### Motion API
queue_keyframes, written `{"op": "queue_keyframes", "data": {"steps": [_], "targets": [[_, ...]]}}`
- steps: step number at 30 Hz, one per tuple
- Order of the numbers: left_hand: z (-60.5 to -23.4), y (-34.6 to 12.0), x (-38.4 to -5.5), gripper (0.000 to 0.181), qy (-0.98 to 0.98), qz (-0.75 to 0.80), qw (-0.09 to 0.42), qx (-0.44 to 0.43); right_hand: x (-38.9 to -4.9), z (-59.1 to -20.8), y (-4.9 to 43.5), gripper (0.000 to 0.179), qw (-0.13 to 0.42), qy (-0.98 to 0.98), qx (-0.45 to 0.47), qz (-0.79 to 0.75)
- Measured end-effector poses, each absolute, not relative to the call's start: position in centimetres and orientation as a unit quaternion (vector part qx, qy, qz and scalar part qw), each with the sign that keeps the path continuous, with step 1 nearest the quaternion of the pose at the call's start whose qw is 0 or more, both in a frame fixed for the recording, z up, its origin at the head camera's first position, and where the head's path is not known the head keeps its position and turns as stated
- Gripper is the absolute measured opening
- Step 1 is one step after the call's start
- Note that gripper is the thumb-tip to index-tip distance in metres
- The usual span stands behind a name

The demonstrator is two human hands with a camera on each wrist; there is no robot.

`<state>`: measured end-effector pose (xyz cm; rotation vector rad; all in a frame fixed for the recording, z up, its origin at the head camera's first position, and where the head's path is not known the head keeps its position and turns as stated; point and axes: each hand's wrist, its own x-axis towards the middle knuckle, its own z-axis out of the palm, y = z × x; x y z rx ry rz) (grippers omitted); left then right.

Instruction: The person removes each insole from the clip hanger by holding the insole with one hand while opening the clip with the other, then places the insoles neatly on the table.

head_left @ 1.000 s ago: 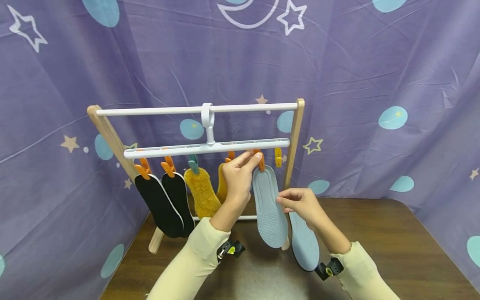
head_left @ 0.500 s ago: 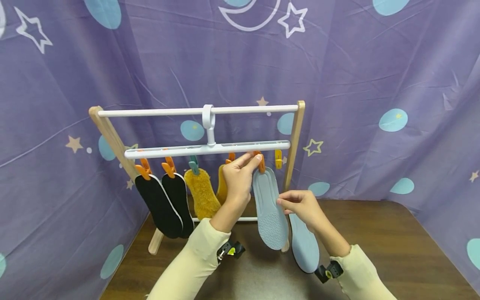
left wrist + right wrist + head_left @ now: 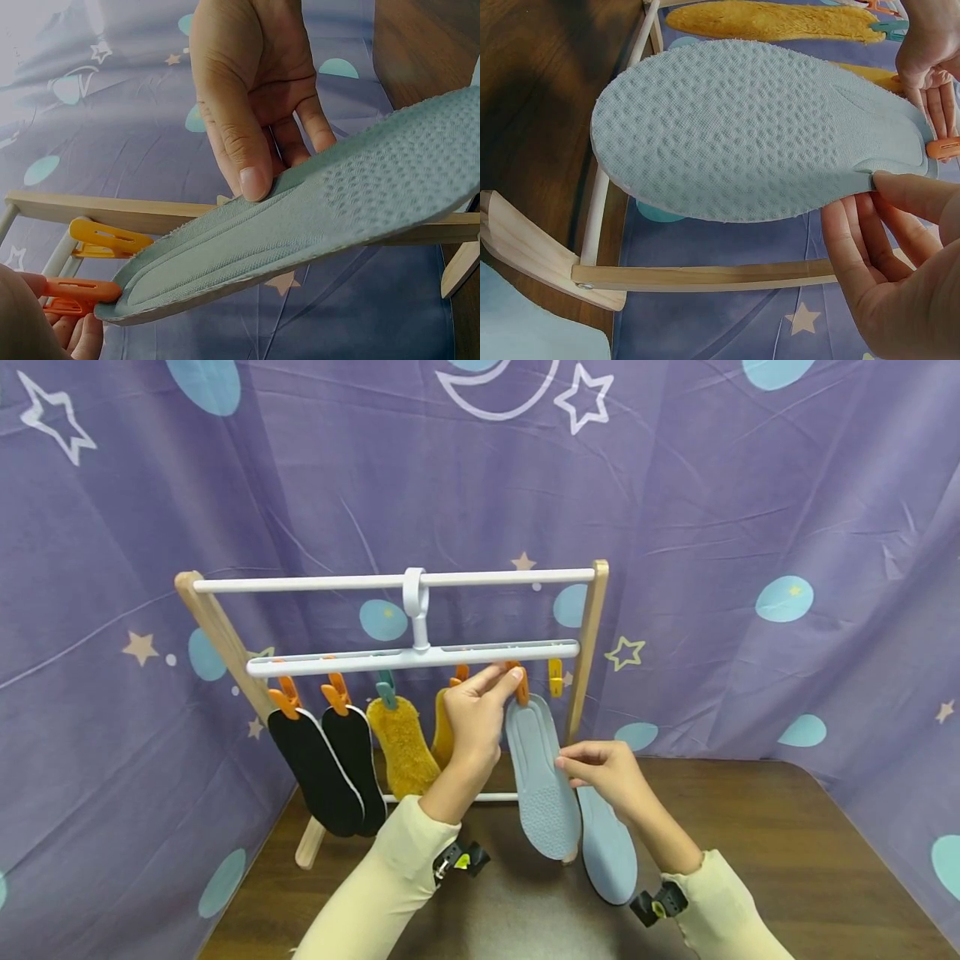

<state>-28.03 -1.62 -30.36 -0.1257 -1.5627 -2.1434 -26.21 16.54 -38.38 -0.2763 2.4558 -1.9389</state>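
A light blue insole (image 3: 543, 785) with a dimpled surface hangs by its narrow end from an orange clothespin (image 3: 82, 291). My left hand (image 3: 476, 710) pinches that clothespin between thumb and fingers, just under the white hanger bar (image 3: 337, 662). On the insole's right edge, my right hand (image 3: 900, 255) pinches with thumb and fingers, partway down its length. The clothespin's jaws sit over the insole's tip in the left wrist view. A second light blue insole (image 3: 609, 852) lies on the table below my right hand, its upper end hidden by that hand.
Two black insoles (image 3: 315, 777) and two fuzzy yellow insoles (image 3: 405, 747) hang from clothespins on the left and middle of the bar. A yellow clothespin (image 3: 556, 677) hangs at the right end. The wooden rack post (image 3: 588, 652) stands beside it, on a brown table (image 3: 750, 843).
The lower end of the hanging insole has swung slightly to the right. Both hands stay almost where they were, holding the same things.
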Motion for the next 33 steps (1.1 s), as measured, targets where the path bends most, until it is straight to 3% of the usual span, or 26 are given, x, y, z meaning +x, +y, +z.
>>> {"op": "queue_keyframes", "data": {"steps": [33], "targets": [[-30.52, -1.63, -27.99, 0.025, -0.578, -0.78, 0.237, -0.046, -26.2, -38.62, 16.59, 0.025, 0.002, 0.783, -0.085, -0.617]]}}
